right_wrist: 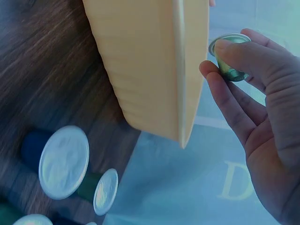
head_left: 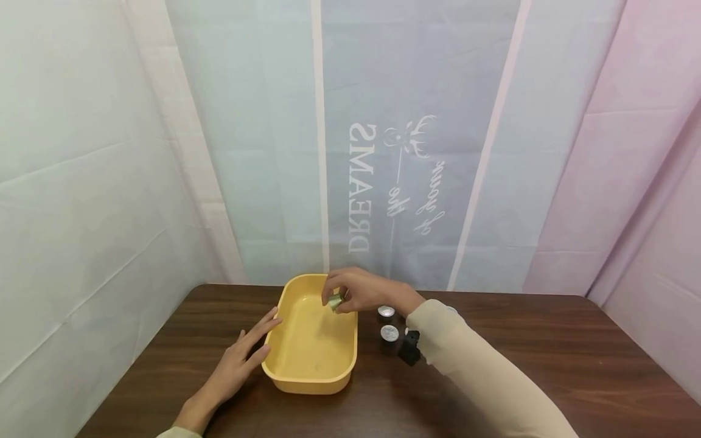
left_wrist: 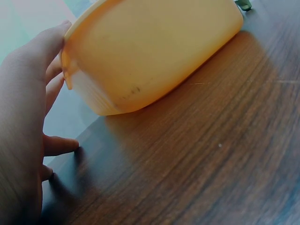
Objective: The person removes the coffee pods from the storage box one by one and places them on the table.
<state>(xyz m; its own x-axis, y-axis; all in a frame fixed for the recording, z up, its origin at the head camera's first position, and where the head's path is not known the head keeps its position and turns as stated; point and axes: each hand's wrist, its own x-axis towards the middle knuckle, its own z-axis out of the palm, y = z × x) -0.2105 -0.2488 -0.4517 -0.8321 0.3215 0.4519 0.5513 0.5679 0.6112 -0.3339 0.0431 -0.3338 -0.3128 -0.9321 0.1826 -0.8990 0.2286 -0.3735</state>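
A small green coffee capsule (right_wrist: pixel 229 56) with a silvery rim is pinched between the thumb and fingers of my right hand (head_left: pixel 358 289). That hand is over the far right part of a yellow plastic basin (head_left: pixel 312 385). My left hand (head_left: pixel 238 360) lies along the basin's left side, its fingers fairly straight and spread. In the left wrist view, some of its fingertips are at the basin's rim (left_wrist: pixel 69 75), while two lower fingers (left_wrist: pixel 62 146) reach down toward the tabletop. The basin stands upright on the table.
Right of the basin stand several more coffee capsules, foil lids up, among them a dark one (right_wrist: pixel 64 161) and a green one (right_wrist: pixel 106 191). They sit on a dark wood-grain table (head_left: pixel 526 365). Fabric sheets (head_left: pixel 274 152) hang behind and beside the table.
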